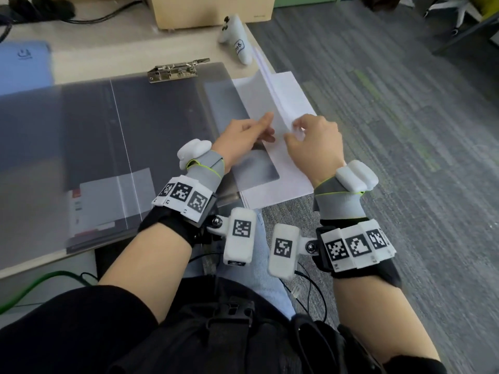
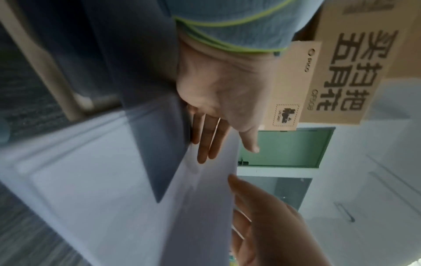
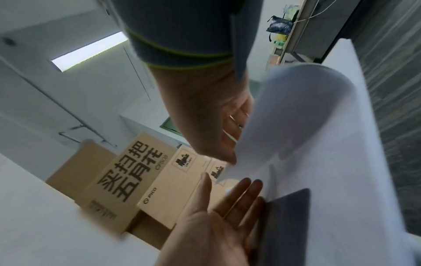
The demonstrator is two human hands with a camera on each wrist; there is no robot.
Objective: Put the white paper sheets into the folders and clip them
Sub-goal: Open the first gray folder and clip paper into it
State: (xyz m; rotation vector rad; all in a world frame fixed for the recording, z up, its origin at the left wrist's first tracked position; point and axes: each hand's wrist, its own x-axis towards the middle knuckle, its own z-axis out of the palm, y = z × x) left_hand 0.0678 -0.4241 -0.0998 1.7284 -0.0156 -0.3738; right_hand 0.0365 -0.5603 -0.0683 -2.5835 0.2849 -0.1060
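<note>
An open grey translucent folder (image 1: pixel 162 125) lies on the desk, its metal clip (image 1: pixel 175 71) at the far edge. A stack of white paper sheets (image 1: pixel 291 93) sits at the desk's right edge, partly over the folder's right flap. The top sheet (image 1: pixel 259 98) is lifted and curled. My left hand (image 1: pixel 267 128) lays straight fingers against this sheet (image 2: pixel 205 198), thumb spread apart. My right hand (image 1: pixel 297 126) pinches the sheet's near edge with curled fingers; in the right wrist view the sheet (image 3: pixel 307 126) curls over those fingers (image 3: pixel 237 126).
A white controller (image 1: pixel 237 36) and a cardboard box (image 1: pixel 210 9) stand at the back of the desk. A blue folder (image 1: pixel 24 66) lies at the far left. The paper stack overhangs the desk's right edge above grey carpet (image 1: pixel 405 130).
</note>
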